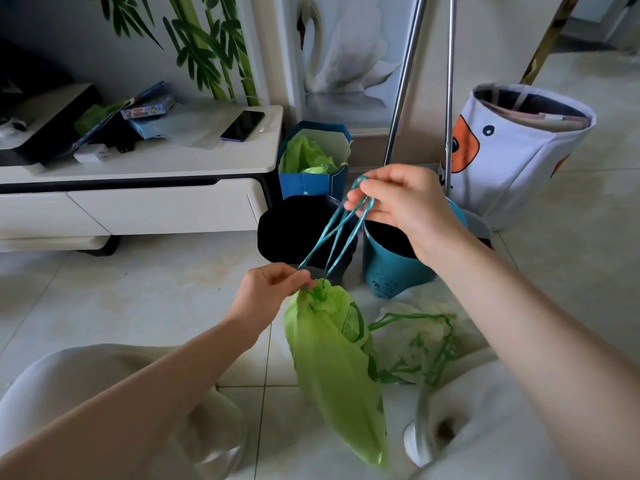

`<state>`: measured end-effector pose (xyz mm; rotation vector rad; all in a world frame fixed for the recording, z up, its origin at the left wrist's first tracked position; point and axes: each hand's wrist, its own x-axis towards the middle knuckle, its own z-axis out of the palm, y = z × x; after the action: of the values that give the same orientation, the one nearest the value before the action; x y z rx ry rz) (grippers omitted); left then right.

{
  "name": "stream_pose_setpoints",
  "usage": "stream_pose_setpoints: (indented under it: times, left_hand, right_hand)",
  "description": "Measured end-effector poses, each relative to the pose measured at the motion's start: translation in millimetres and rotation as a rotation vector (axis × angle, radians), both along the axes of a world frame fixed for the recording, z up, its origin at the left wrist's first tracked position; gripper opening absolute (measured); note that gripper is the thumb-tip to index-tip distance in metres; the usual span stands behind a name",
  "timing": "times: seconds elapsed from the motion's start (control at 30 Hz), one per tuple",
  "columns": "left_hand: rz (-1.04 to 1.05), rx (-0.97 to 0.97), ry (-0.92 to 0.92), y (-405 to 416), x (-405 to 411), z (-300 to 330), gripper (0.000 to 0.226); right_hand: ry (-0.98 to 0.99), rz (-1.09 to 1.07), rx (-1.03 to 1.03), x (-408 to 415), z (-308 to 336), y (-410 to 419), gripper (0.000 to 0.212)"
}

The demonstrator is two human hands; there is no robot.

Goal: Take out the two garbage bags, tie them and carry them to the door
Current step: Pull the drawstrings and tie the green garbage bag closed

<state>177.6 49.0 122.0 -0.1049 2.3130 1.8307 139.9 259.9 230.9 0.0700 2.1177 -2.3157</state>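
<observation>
- While the thin lime-green plastic garbage bag (334, 368) hangs off the floor between the knees, the left hand (266, 292) is pinched shut on its gathered neck.
- Above that pinch, the right hand (405, 206) has its fingers closed on the teal drawstring loops (341, 233), pulled taut.
- The film looks soft, crinkly and slippery, and the bag sags slim, so it seems light.
- Best hold, I'd say, is the cords or the bunched neck; the thin skin below the pinch could tear.
- Right of the hanging bag, a second white translucent bag with green drawstring (420, 344) lies slack on the floor, its mouth open, apparently not yet tied.
- Behind the right hand stand a black round bin (294, 230) and a teal round bin (391, 265).
</observation>
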Motion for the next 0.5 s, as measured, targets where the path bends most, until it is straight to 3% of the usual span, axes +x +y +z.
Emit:
stream_pose_setpoints:
  times: [0.1,0.2,0.37,0.5]
  left_hand:
    - [0.102,0.192,-0.19,-0.5,-2.0,-3.3,0.019]
    - [0.147,0.24,-0.253,-2.4,-6.1,-3.7,0.017]
    - [0.038,-0.037,-0.054,0.4,-9.5,-3.1,0.02]
    - [-0.278,-0.355,0.072,9.0,-4.1,-9.1,0.021]
  right_hand:
    - [-0.107,-0.05,0.039,-9.1,-8.0,12.2,0.006]
    - [-0.129,-0.088,0.15,-13.8,-14.0,21.8,0.006]
    - [0.209,-0.022,0.671,-4.0,-14.1,28.4,0.01]
    - [0.365,0.201,0.751,21.6,-6.5,18.7,0.004]
